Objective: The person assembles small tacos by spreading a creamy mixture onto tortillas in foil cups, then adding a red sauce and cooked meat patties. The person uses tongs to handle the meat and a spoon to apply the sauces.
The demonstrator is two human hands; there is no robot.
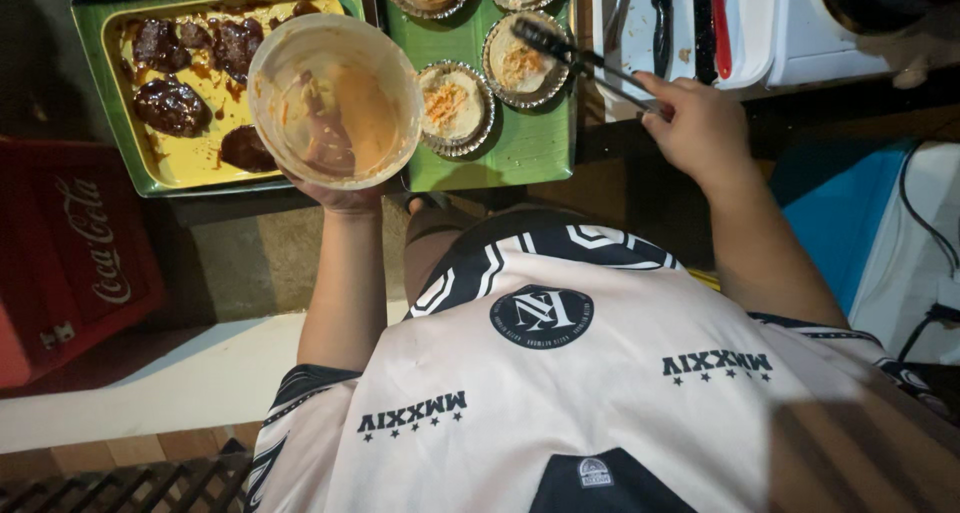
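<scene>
The left hand (pixel 345 195) gripped a clear plastic tub (pixel 334 100) from beneath, fingers closed on its base, holding it tilted so its smeared inside faced the camera. Orange sauce and a dark streak coated the tub's wall. The right hand (pixel 697 123) was closed around the handles of dark metal tongs (pixel 580 58), whose tips, drawn narrow, rested over a foil cup (pixel 520 65) filled with pale mash and orange shreds.

That cup sat on a green tray (pixel 520 148) with another such foil cup (pixel 453 105) just beside it and two more at the far edge. The tub hung above the gap between this tray and a second green tray (pixel 105 93) to the left, which held a yellow dish with dark glazed meat pieces (pixel 172 105) lying in sauce. Beyond the right hand lay a white tray (pixel 760 33) with a red-handled utensil (pixel 720 23). A red crate (pixel 70 253) stood at the lower left.
</scene>
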